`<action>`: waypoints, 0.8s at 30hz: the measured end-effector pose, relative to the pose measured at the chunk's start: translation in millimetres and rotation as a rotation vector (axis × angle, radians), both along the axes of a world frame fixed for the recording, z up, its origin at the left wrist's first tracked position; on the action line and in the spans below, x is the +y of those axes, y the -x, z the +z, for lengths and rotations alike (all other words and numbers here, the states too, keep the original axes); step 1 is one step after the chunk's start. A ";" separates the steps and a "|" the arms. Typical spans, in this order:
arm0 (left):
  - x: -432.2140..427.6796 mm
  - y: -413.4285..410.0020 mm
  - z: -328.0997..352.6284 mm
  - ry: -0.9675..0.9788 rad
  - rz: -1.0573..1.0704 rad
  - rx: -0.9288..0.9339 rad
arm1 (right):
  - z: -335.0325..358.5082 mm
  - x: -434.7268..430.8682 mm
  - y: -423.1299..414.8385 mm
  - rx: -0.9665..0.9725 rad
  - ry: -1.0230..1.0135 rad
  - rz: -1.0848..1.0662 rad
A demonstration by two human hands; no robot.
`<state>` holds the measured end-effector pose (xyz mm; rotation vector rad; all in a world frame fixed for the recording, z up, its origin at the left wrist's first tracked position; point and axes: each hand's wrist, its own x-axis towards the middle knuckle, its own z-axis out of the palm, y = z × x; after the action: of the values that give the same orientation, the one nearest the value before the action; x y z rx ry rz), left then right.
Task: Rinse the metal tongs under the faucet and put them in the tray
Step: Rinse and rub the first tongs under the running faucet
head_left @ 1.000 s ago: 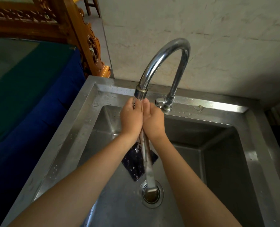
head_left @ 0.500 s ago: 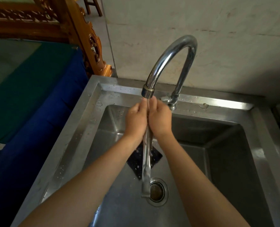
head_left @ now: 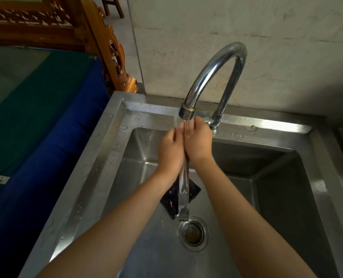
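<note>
The metal tongs (head_left: 183, 193) hang upright between my two hands, directly under the spout of the chrome faucet (head_left: 216, 73), and water runs down onto them. My left hand (head_left: 170, 151) grips the tongs from the left with curled fingers. My right hand (head_left: 198, 141) grips them from the right, fingers curled round the upper end. The lower end of the tongs reaches down to just above the drain (head_left: 193, 232). No tray is in view.
The steel sink (head_left: 110, 149) fills the middle, with a dark square mat (head_left: 171, 199) on its floor behind the tongs. A blue and green cloth-covered surface (head_left: 36, 117) lies to the left. Carved wooden furniture (head_left: 110, 47) stands at the back left against the wall.
Both hands have stayed on the tongs under the running water and shifted slightly along them. The view has moved a little to the left and closer.
</note>
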<state>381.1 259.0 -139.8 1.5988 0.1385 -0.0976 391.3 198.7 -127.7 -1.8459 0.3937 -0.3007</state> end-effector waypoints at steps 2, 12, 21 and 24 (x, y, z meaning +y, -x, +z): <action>0.3 8.8 -3.0 -0.033 -0.029 0.017 | -0.2 -3.8 -3.7 0.032 -0.062 0.020; 3.3 -6.0 3.0 0.052 0.013 0.039 | -12.9 7.6 27.3 -0.027 0.027 -0.015; 2.3 41.5 -8.0 -0.161 -0.054 -0.017 | -2.2 -7.9 0.6 -0.006 -0.113 -0.056; 2.9 30.2 -3.3 -0.146 0.029 -0.060 | -4.3 -1.0 12.3 0.038 -0.019 0.039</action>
<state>350.8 261.9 -143.1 1.7433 0.1247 -0.0170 379.0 197.7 -132.0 -1.8402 0.3850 -0.2349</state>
